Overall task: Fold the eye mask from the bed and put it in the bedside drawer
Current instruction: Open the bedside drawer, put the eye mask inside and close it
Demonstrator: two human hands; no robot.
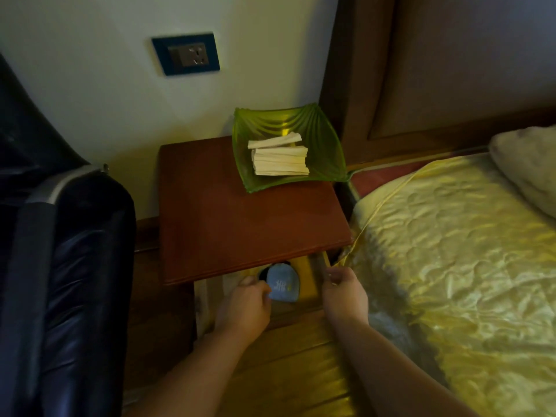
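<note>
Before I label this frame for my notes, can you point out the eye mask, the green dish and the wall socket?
eye mask [282, 283]: head view, on its blue fabric face inside the open drawer.
green dish [323, 152]: head view, on its bare right side.
wall socket [187, 54]: head view, on the grey outlet plate.

The only marking in view was on the folded blue eye mask [282, 283], which lay in the open drawer [313, 278] under the front edge of the desk [240, 224]. It carried a small pale print near its middle with a yellowish spot beside it, but the print was too blurred and small to read as letters or a brand. The wall socket [187, 54] showed only its pin holes, with no label that could be made out. The pale folded papers [281, 159] in the green dish [328, 145] bore no legible writing.
</note>
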